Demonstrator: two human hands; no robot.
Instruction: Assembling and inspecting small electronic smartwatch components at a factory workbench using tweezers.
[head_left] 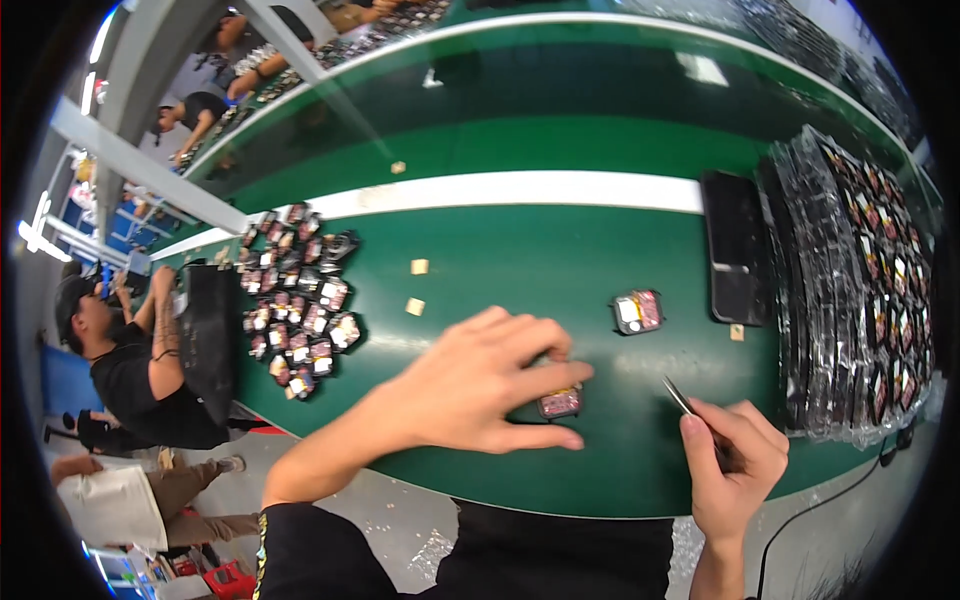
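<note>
My left hand [490, 385] reaches over a small black square electronic module [560, 402] with a pinkish, wire-covered face. Its index finger crosses above the module and the thumb is stretched out on the near side, apart from it; whether any finger touches it is hard to see. Metal tweezers [677, 394] are pinched in my right hand [735, 455], their tips pointing up and left over the table. A second module [638, 311] of the same kind lies flat, farther back between the two hands.
A heap of similar modules [290, 300] covers the table's left. At right are a black tray [738, 260] and a tall stack of clear plastic trays [810, 300] holding modules. Small tan squares [419, 267] lie scattered. A co-worker [140, 350] sits at far left.
</note>
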